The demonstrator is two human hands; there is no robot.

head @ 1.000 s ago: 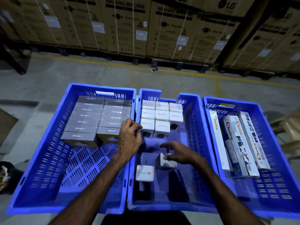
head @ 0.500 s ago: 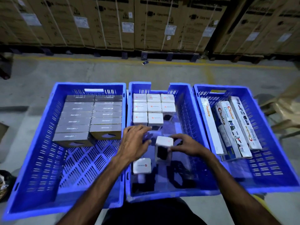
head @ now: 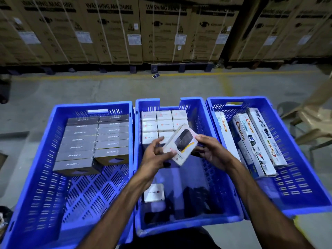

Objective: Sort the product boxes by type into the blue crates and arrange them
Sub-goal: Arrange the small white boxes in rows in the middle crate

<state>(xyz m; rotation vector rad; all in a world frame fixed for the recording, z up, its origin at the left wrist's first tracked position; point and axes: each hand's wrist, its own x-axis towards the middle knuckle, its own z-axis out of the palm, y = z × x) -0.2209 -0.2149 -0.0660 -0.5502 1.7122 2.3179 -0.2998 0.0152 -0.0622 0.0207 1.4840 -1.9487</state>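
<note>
— Blue plastic was most of what I saw: three crates side by side on the concrete floor. What did you want first?

— The hands. What were they gripping?

— Both were on one small white box (head: 179, 144) with a dark picture on its face. My left hand (head: 158, 155) had its fingers curled under the lower left corner, and my right hand (head: 212, 151) pinched the upper right edge, thumb on top. The box was tilted, held in the air above the middle crate (head: 222, 177), just in front of the stacked rows.

— Which rows?

— White boxes (head: 156, 123) packed tight against the far wall of that middle crate, three across. One more loose white box (head: 154, 192) lay flat near the front, under my left forearm. Something dark sat on the crate floor beside it; I could not tell what.

— And the other crates?

— The left crate (head: 36, 168) held dark grey boxes (head: 95, 141) in two neat columns filling the far half. The right crate (head: 296, 177) held long white cartons (head: 251, 141) printed "Choice", leaning side by side lengthwise.

— Anything beyond?

— Brown washing machine cartons (head: 116, 33) stood along the back, behind a yellow floor line (head: 197, 74).
</note>
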